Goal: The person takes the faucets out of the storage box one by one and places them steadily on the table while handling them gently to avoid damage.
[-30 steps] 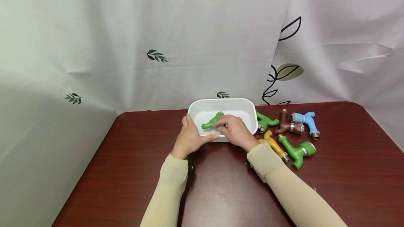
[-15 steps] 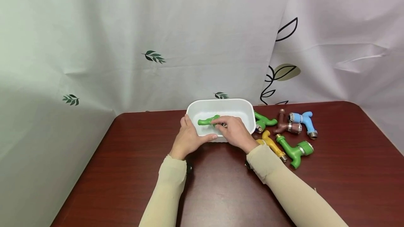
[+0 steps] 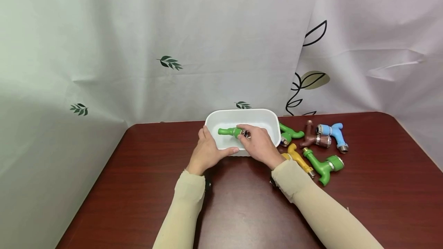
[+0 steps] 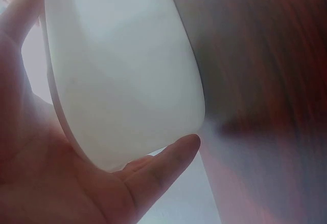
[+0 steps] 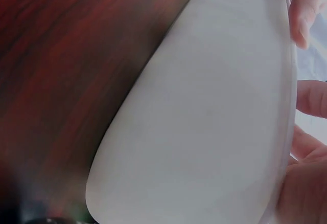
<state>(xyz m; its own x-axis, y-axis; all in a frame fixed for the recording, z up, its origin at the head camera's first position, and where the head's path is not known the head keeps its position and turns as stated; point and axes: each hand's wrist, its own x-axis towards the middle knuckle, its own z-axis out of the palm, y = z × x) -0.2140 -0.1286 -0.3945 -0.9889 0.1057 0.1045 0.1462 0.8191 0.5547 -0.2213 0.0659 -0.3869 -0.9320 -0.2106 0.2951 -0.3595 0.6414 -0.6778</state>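
Note:
My left hand [image 3: 205, 152] grips the near left corner of a white plastic tub [image 3: 273, 116], thumb along the front rim and fingers at the left end. The left wrist view shows this hand against the tub's outer wall [image 4: 127, 75]. Inside the tub lies a green tap [image 3: 225, 131], spout pointing left. My right hand [image 3: 260, 144] reaches over the front rim and pinches the tap near its knob and metal collar, partly covering it. In the right wrist view the tub's wall [image 5: 199, 101] hides the tap, and only fingers [image 5: 310, 98] show above the rim.
Right of the tub lie several taps on the brown table [image 3: 138, 187]: a green tap [image 3: 292, 131] beside it, a brown tap [image 3: 311, 135], a blue tap [image 3: 337, 133], a yellow tap [image 3: 300, 158] by my right sleeve and another green tap [image 3: 323, 166]. A patterned sheet [image 3: 207, 49] hangs behind.
The green tap in the tub has turned from slanted to nearly level, with its knob and metal part now showing by my right fingers. My left hand and the tub hold their place.

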